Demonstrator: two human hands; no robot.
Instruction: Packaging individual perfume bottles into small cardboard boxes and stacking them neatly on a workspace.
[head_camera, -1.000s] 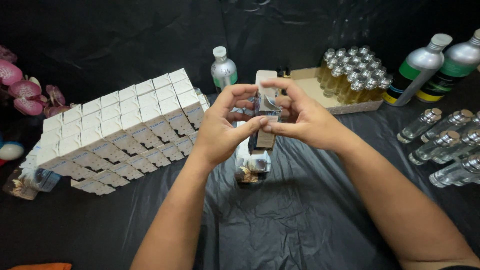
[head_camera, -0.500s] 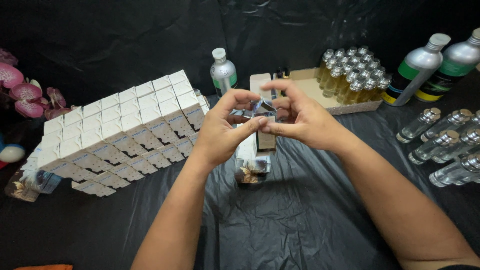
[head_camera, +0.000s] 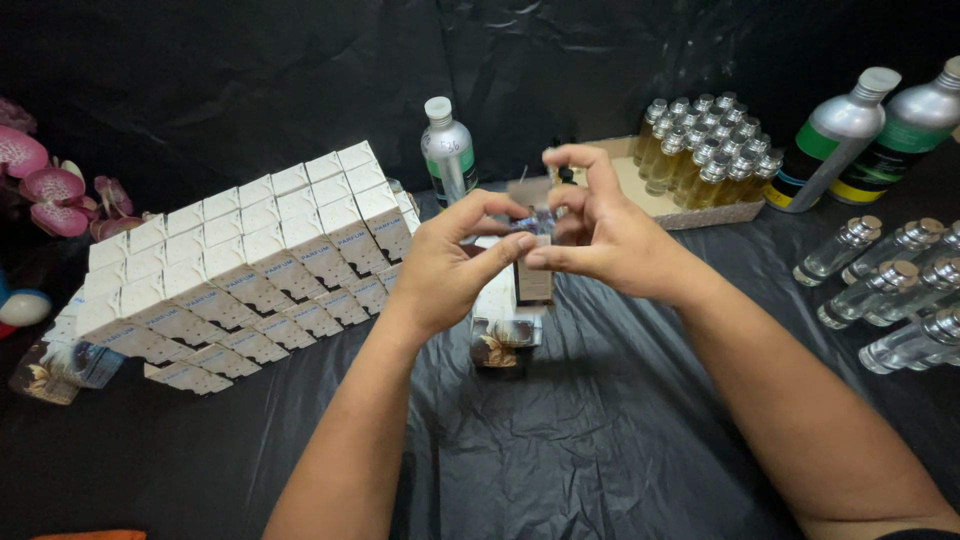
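Note:
My left hand (head_camera: 450, 268) and my right hand (head_camera: 603, 238) meet above the middle of the black cloth. Together they pinch a small brown bottle (head_camera: 533, 284), which hangs upright between the fingertips. Fingers hide its top, where something clear and shiny shows. My right thumb and forefinger are raised over that top. Just below the bottle stands a small white box with a brown flower print (head_camera: 503, 343).
A slanted stack of several small white boxes (head_camera: 250, 262) lies at left. Behind are a silver bottle with a white cap (head_camera: 447, 152), a cardboard tray (head_camera: 700, 212) of small filled bottles and two tall metal bottles (head_camera: 836, 138). Clear capped bottles (head_camera: 890, 292) lie at right, pink flowers (head_camera: 45, 185) far left.
Both hands have shifted slightly, and my right fingers have lifted higher over the bottle's top. The bottle stays between both hands; nothing else has moved.

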